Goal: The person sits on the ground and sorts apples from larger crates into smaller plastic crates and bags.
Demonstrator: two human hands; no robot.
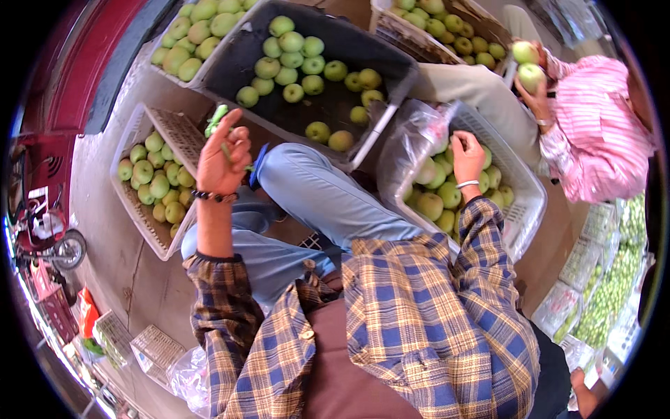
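My left hand (222,165) is raised above the left knee, with its fingers curled around a narrow green object (215,121). One end sticks out past the fingertips; its exact kind is unclear. Beside this hand is a blue strip (259,165), partly hidden by the knee. My right hand (468,160) hovers over green apples (429,206) in a plastic-lined white crate (528,194). Its fingertips are drawn together, and I cannot tell whether anything is between them. Clear plastic film (405,139) hangs over that crate's near-left side.
A black bin (230,73) with loose apples stands ahead. Other apple crates stand at left (167,246) and far right (392,26). Another person (596,125) at right holds two apples (529,76). Behind them are many more apples (612,288). A motorcycle (49,235) stands far left.
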